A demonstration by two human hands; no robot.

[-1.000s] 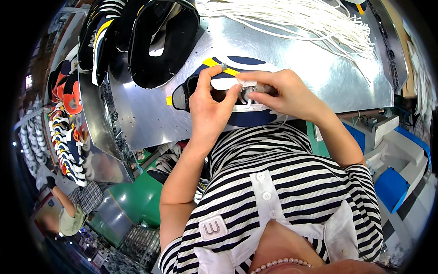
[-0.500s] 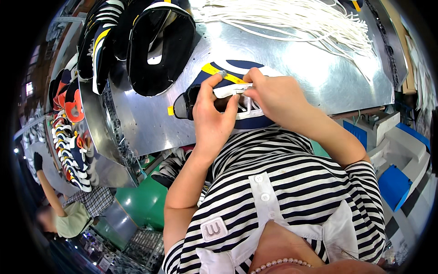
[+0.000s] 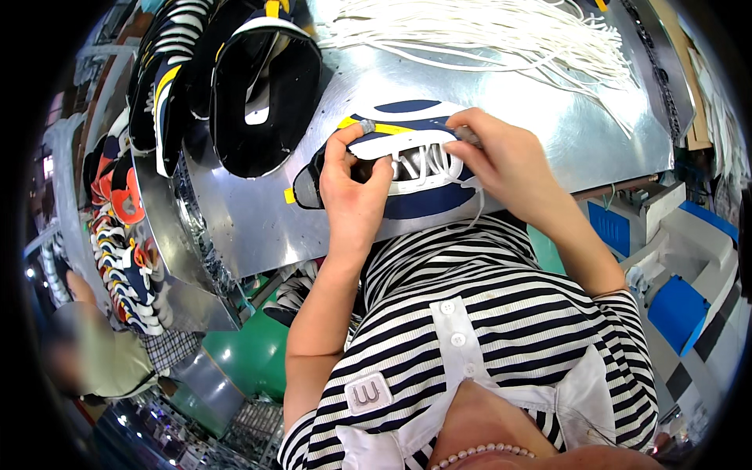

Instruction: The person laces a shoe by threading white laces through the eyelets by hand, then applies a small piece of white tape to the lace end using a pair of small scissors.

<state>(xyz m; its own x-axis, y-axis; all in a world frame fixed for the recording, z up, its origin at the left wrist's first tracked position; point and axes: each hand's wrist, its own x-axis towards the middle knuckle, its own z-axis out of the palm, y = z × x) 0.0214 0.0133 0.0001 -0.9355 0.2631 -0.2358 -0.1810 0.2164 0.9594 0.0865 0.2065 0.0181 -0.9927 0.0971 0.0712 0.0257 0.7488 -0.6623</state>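
So the shoe upper point(image 3: 429, 205) here, navy and white with a yellow stripe point(image 3: 385, 128), is lying on the metal table point(image 3: 548, 106) right at the near edge, just in front of the person's striped shirt point(image 3: 517, 321), heel end off to the left and toe end to the right. It's basically sitting between the two hands and partly under both of them. The left hand point(image 3: 352, 196) comes over the heel half with thumb and index finger spread in a C: thumb down by the lacing opening, index finger with a grey wrap point(image 3: 366, 125) out on the yellow stripe, so the white eyelet strip point(image 3: 399, 144) is caught between them. The right hand point(image 3: 513, 168) is over the toe half, index finger and thumb a bit apart, both right by the far side of the upper; can't tell if they've actually pinched the strip or a lace. White lacing point(image 3: 427, 163) crosses the opening between the hands, and a loose end hangs over the near side under the right hand. Beyond it all there's a big pile of white laces point(image 3: 478, 31), with black-lined uppers point(image 3: 266, 102) to the left of it.
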